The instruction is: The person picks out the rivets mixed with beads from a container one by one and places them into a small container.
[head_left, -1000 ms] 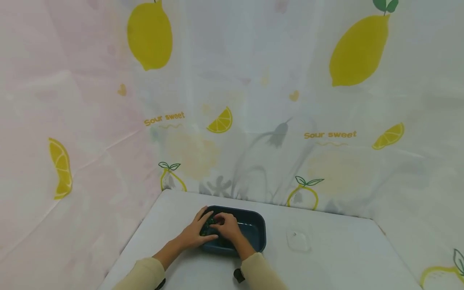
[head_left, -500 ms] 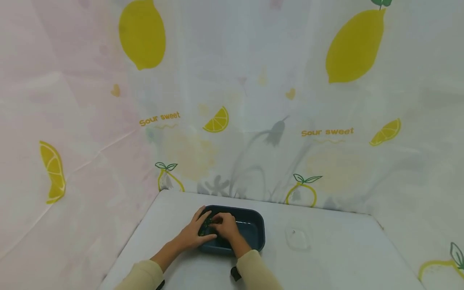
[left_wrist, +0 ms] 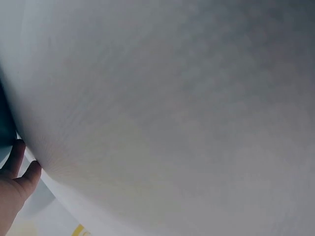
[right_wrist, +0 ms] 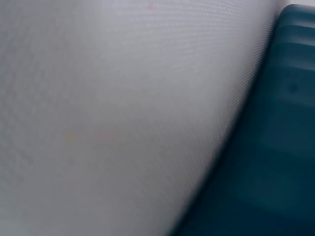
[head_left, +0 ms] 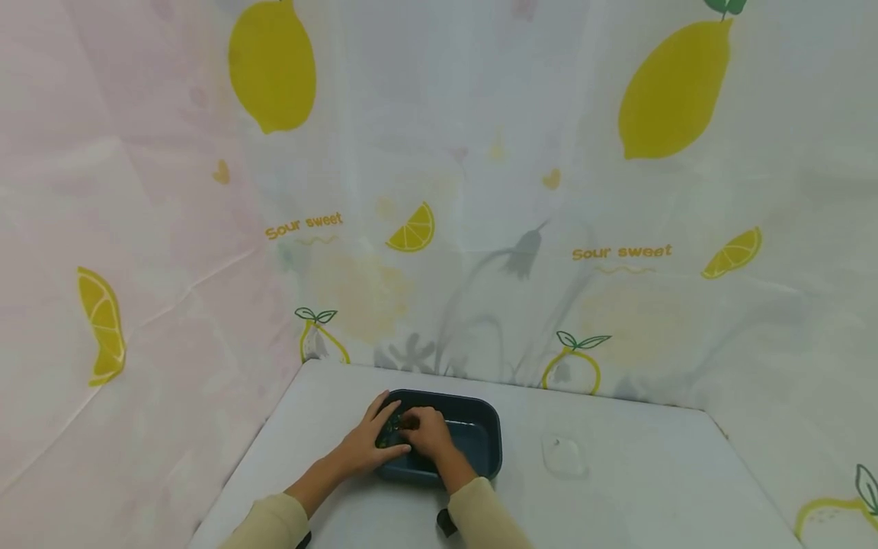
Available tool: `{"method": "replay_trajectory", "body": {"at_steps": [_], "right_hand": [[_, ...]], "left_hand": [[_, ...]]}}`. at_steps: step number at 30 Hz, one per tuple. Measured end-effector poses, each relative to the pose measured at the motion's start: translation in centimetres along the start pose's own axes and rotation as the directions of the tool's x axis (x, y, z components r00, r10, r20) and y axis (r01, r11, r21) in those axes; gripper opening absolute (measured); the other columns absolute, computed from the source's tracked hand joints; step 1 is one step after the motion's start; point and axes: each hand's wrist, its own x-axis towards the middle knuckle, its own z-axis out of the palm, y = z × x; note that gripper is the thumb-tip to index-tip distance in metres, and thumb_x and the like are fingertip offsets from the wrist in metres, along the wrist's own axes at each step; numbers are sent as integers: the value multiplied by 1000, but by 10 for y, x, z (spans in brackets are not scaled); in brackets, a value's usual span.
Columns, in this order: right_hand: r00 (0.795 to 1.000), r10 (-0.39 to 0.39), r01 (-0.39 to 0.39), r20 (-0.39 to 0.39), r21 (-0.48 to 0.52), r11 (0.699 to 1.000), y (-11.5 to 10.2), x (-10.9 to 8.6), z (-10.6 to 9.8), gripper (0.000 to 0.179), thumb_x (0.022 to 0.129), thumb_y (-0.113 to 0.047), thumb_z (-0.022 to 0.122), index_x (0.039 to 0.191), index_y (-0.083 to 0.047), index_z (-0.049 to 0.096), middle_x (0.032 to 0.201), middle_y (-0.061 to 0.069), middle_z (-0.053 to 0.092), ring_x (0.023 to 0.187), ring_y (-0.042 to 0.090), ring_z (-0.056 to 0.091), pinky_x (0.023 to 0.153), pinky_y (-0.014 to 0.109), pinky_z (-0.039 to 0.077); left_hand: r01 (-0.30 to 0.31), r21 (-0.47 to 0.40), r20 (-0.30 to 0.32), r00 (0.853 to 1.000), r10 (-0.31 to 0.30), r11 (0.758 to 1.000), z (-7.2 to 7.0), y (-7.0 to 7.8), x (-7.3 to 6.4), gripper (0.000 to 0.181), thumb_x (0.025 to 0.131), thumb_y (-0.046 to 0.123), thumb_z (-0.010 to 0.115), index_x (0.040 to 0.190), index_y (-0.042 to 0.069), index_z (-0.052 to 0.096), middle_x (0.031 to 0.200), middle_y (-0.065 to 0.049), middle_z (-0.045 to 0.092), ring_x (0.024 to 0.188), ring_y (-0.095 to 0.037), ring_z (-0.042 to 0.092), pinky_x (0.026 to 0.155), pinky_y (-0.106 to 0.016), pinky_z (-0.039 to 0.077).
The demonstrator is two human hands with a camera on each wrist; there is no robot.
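A dark blue rectangular basin (head_left: 473, 450) stands on the white table. At its left end my left hand (head_left: 362, 446) lies with fingers spread and fairly straight, thumb apart along the near side. In the left wrist view, two fingertips of the left hand (left_wrist: 15, 184) show close by the basin's dark wall (left_wrist: 6, 123). A dark green, speckled thing (head_left: 391, 431) lies in the basin between my hands, partly covered by them; its kind is too small to make out. My right hand (head_left: 430, 435) reaches over the near rim, with curled fingers and thumb pinching at the green thing.
A clear, shallow plastic piece (head_left: 565, 456) lies on the table (head_left: 645, 488) right of the basin. Small black parts (head_left: 447, 523) show beside the right sleeve. Behind the table hangs a lemon-print curtain (head_left: 480, 191), with another side of it at the left.
The right hand's fingers shift slightly over the green thing. The left hand keeps its place at the basin's left end. The head view has tilted a little.
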Motion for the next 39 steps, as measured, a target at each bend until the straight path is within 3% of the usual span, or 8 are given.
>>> {"method": "replay_trajectory", "body": {"at_steps": [14, 39], "right_hand": [[999, -19, 21, 33, -66, 998, -1, 3, -3, 17, 85, -2, 73, 102, -4, 75, 96, 8, 75, 87, 21, 71, 73, 31, 56], [1000, 19, -18, 2, -206, 978, -4, 0, -1, 16, 85, -6, 75, 100, -10, 77, 95, 3, 75, 89, 19, 69, 77, 35, 56]], "left_hand": [[-2, 17, 17, 1000, 2, 1000, -2, -2, 5, 89, 87, 55, 69, 155, 13, 32, 165, -18, 12, 133, -44, 47, 93, -63, 46], [27, -1, 19, 999, -27, 1000, -1, -1, 3, 87, 86, 55, 69, 155, 15, 35, 165, -16, 12, 136, -43, 44, 97, -65, 43]]}}
